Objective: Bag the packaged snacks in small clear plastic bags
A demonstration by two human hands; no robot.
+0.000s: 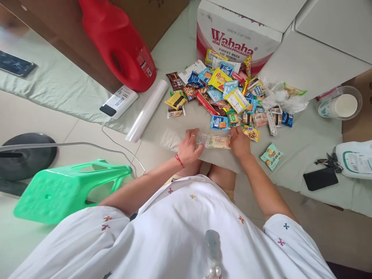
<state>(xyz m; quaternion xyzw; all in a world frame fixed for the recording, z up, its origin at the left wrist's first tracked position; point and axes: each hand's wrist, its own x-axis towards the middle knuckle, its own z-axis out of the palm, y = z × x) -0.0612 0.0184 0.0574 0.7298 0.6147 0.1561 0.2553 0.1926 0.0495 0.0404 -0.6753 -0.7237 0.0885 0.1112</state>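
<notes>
My left hand (189, 146) and my right hand (240, 142) each grip one end of a long clear-wrapped snack bundle (215, 141) lying crosswise on the pale cloth (293, 139). My left wrist wears a red string and one finger a ring. Just beyond the bundle lies a heap of several small snack packets (226, 95). A blue packet (219, 122) and a cookie packet (251, 133) sit closest to my fingers. A single green packet (271, 156) lies apart at the right.
A roll of clear film (147, 111) lies left of the heap, by a red jug (122, 42) and a white device (119, 101). A Wahaha carton (232, 35) stands behind. A green stool (66, 190) lies tipped at left. A black phone (320, 179) lies at right beside a white bottle (354, 159) and a cup (343, 104).
</notes>
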